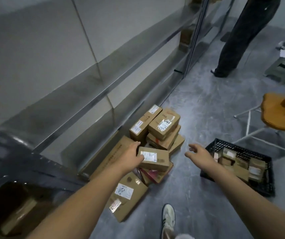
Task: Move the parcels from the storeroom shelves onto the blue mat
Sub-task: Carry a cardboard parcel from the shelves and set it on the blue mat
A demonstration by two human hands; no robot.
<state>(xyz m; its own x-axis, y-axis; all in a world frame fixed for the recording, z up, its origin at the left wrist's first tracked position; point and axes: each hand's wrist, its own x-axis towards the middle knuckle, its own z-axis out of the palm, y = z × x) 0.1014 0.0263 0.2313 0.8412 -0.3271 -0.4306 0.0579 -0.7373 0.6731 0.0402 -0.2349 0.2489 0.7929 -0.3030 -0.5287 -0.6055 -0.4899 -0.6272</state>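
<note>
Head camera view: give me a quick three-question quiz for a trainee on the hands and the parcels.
1. True or false: the right hand is open and holds nothing.
2. What does the left hand grip? A) a small labelled parcel B) a bottle C) a roll of tape
3. Fill in: beside the right hand, more parcels sit in a black ___.
Key: 1 true; 2 A; 3 crate.

Grey floor (198, 118): parcel pile (155, 144) by shelf, black crate (266, 185) w/ pkgs right.
</note>
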